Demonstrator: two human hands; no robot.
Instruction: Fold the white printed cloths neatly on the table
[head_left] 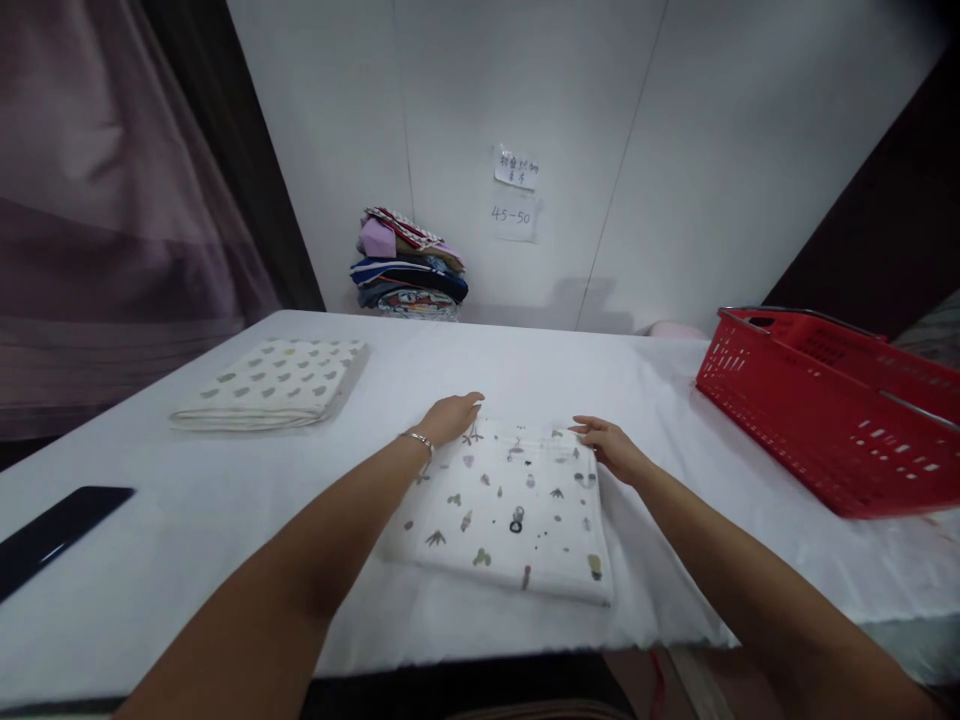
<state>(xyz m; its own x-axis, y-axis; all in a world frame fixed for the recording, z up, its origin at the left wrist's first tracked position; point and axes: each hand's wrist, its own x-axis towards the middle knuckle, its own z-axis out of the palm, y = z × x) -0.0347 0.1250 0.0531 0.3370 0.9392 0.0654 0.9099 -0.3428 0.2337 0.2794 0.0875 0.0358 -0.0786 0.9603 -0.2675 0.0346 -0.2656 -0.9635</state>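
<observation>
A folded white cloth with small printed figures [510, 510] lies on the white table [225, 480] in front of me. My left hand [452, 415], with a thin bracelet at the wrist, rests flat on the cloth's far left corner, fingers stretched out. My right hand [609, 444] lies at the cloth's far right corner, fingers extended and touching its edge. Neither hand holds anything.
A second folded cloth with a leaf print [274, 382] lies at the far left. A red plastic basket [825, 400] stands at the right. A pile of folded clothes [409, 265] sits against the wall. A dark flat object [52, 535] lies at the left edge.
</observation>
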